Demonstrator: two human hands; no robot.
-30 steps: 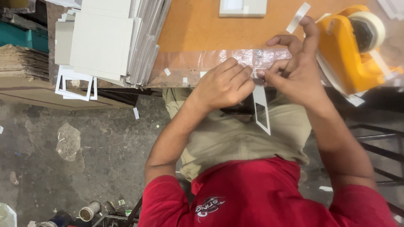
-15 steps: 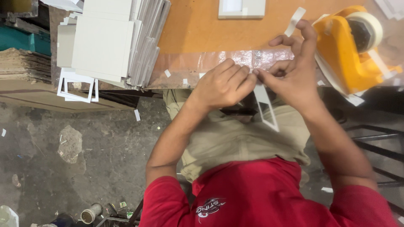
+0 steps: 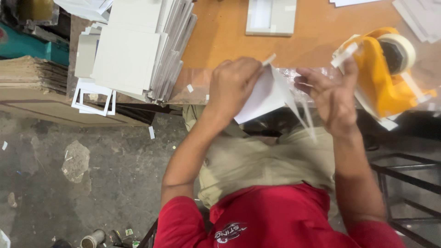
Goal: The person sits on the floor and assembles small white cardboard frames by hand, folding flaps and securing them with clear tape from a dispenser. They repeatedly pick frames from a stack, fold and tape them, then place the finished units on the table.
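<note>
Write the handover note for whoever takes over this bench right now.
Left hand: gripping the white card piece, raised above the lap at the table's edge.
Right hand: fingers spread beside the piece, a tape strip stuck to one fingertip.
Tape dispenser stands at the right; stack of grey boards at the left.
Done: strip pulled off.
Left: strip not yet on the piece.

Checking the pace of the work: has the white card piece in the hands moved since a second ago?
Yes. The white card piece has swung up from the lap to the orange table's edge, held by the left hand.
</note>
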